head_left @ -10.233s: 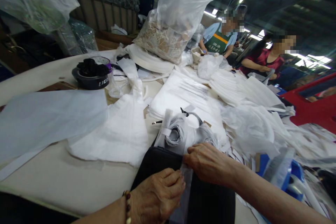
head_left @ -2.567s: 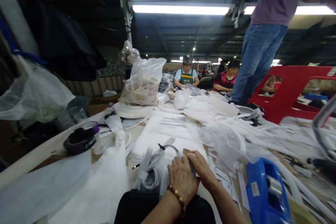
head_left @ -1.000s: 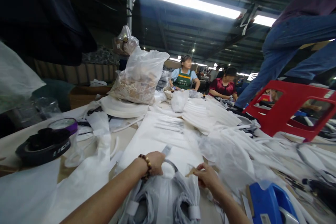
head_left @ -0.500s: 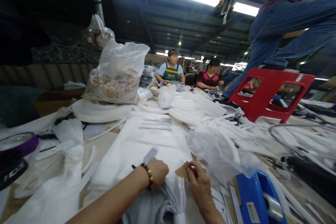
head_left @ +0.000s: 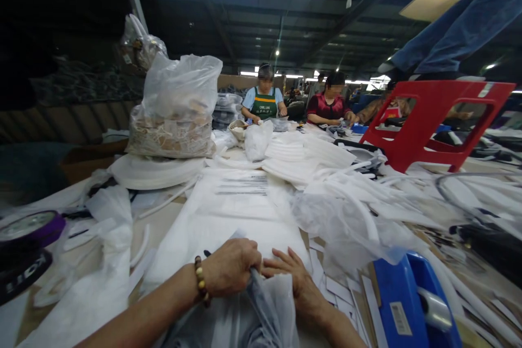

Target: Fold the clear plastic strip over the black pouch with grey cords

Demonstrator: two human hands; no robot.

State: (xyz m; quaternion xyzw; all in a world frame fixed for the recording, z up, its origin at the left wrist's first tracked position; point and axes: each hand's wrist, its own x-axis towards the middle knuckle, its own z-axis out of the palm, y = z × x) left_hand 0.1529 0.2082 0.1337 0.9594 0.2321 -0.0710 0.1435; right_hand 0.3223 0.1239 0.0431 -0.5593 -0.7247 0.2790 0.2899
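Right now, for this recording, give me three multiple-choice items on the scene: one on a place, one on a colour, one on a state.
1. Where does the blue tape dispenser stand?
A. beside the right hand
B. beside the left hand
C. at the far end of the table

2. What colour is the overturned plastic stool on the table?
A. green
B. red
C. yellow

3. How is the left hand?
A. open, flat on the table
B. raised in the air
C. closed on the gathered neck of a thin plastic bag

Answers: 1 A, the dispenser sits at the near right, past the right hand. 2 B, the stool's seat and legs are red. 3 C, its fingers are curled around the bunched plastic, the right hand flat on the bag beside it.
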